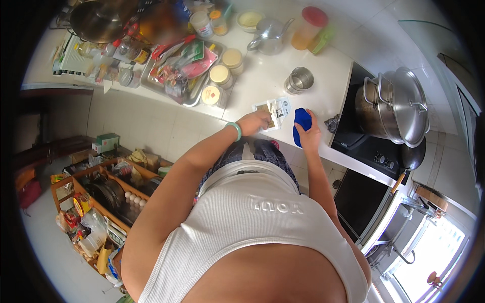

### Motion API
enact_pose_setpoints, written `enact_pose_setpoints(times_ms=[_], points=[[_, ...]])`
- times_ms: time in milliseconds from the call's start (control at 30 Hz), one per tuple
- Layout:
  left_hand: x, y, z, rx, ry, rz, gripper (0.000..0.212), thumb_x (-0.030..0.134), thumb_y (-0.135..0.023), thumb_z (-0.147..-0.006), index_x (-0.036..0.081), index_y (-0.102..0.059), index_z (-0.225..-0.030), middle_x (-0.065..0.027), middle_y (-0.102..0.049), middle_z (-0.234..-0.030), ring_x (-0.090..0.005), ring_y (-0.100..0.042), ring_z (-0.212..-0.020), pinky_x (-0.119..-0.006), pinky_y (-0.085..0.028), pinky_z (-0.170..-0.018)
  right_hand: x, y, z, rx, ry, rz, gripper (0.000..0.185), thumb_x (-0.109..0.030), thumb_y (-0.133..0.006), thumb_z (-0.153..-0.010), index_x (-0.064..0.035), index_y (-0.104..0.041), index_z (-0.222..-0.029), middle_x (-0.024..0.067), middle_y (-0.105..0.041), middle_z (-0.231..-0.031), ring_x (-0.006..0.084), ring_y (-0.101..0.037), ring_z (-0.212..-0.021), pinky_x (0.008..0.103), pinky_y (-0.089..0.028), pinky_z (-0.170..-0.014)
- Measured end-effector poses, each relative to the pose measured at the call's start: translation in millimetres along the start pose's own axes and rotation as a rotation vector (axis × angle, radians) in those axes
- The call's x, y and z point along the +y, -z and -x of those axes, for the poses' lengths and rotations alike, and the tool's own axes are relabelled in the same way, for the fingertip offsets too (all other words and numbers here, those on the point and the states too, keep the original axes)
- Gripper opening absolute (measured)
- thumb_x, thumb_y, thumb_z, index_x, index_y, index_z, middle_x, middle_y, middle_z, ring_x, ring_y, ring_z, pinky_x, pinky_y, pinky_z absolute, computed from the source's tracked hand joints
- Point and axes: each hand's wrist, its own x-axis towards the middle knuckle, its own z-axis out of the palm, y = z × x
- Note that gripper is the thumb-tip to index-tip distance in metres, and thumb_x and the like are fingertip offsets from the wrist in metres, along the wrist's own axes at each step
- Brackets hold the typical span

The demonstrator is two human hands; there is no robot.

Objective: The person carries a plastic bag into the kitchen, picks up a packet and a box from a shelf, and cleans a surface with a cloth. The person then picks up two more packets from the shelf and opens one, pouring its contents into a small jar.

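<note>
My left hand [255,123], with a green bangle at the wrist, rests its fingers on a small printed packet [273,113] near the counter's front edge; whether it grips the packet cannot be told. In my right hand [310,132] is a blue cloth [302,121], held between thumb and fingers just right of the packet. Beyond the two hands a metal cup [299,80] stands upright on the white counter. A dark scouring pad [332,124] lies right of my right hand, beside the black stove.
Three lidded jars [219,75] and a metal tray [194,99] of packaged food stand left. A metal teapot [268,36] and a red-lidded pitcher [308,28] are at the back. A large steamer pot [394,106] sits on the stove [352,146] at right, with a pan [413,155] nearby.
</note>
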Motion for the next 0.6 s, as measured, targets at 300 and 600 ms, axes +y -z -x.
enact_pose_setpoints(times_ms=[300,600], points=[[27.6,-14.0,-1.3,0.432,0.368,-0.077,0.035,0.015,-0.07,-0.072,0.007,-0.067,-0.105,-0.0087,-0.059,-0.115,-0.0267,-0.049,-0.116,-0.032,-0.043,-0.097,-18.5,-81.4,-30.9,-0.117,0.574,0.528,0.031,-0.013,-0.057,-0.077,-0.0207,-0.064,-0.106,0.0001,-0.056,-0.118,0.0252,-0.055,-0.098,0.0379,-0.049,-0.08],[21.9,-20.6,5.0,0.288,0.365,-0.335,0.036,0.018,-0.061,-0.081,0.014,-0.062,-0.117,-0.0022,-0.049,-0.135,-0.0207,-0.042,-0.128,-0.028,-0.04,-0.101,5.7,-69.2,-31.1,-0.262,0.479,0.652,0.03,-0.013,-0.056,-0.077,-0.0234,-0.068,-0.103,-0.007,-0.056,-0.119,0.0224,-0.051,-0.107,0.0395,-0.047,-0.083]])
